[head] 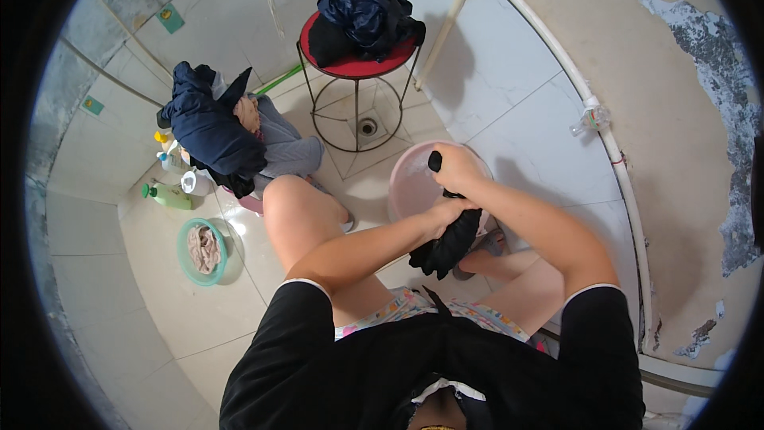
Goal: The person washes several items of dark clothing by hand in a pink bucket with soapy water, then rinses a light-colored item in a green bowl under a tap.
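Observation:
Both of my hands grip one black cloth, probably a garment. My right hand (458,168) is closed around its upper end, and a dark tip sticks out past the fingers. Lower down, my left hand (449,215) clasps the same black cloth (458,237), whose loose end hangs towards my lap. The stretch between the two fists looks bunched and twisted. Beneath my hands stands a pink plastic basin (412,184) with some suds or water in it; my right arm and the cloth hide part of its rim.
A red-topped round stool (343,68) holds dark clothes (364,9) beyond the basin, near a floor drain (367,126). Clothes (218,125) are heaped at the left. Bottles (168,196) stand by the wall. A teal basin (222,251) holds beige cloth. A pipe (573,80) runs along the right wall.

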Motion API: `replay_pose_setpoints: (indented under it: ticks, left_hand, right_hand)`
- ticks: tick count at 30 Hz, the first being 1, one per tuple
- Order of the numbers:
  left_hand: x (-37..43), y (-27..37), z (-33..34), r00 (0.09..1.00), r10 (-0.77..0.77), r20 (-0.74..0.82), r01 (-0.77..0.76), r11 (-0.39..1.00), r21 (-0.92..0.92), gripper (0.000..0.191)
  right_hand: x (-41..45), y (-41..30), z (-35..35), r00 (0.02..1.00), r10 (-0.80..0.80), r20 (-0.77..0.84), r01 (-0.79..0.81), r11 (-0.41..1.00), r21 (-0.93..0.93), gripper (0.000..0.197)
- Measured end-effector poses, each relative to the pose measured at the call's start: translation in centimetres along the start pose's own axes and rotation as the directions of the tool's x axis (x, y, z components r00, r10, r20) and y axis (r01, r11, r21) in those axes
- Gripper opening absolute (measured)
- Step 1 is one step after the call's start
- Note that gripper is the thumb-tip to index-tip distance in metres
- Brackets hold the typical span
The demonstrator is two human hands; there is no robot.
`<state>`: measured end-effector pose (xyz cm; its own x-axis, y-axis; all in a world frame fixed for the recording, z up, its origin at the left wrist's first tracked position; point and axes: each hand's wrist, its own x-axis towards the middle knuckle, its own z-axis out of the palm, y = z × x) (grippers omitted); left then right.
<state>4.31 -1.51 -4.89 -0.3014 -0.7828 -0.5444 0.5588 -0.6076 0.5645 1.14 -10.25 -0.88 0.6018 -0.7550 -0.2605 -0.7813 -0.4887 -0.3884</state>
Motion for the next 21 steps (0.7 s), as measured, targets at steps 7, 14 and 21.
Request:
replay_pose_setpoints:
  ticks: [7,14,21]
  left_hand:
    - [-0.6,0.6,-0.8,0.988,-0.134,-0.076,0.133,0.991,-0.026,0.045]
    - [-2.1,4.3,-0.3,0.983,-0.118,0.141,0.142,0.974,-0.175,0.056]
    - [-0.2,3.6,-2.2,0.930,0.050,-0.363,-0.097,0.989,-0.112,0.069]
  right_hand:
    - [1.2,3.1,2.8,0.987,0.032,-0.156,0.005,0.972,0.233,0.044]
    - [-4.8,6.3,2.8,0.998,-0.016,0.054,-0.056,-0.278,0.959,0.060]
    - [-10.5,1.0,3.7,0.969,0.158,0.190,-0.141,-0.277,0.950,0.056]
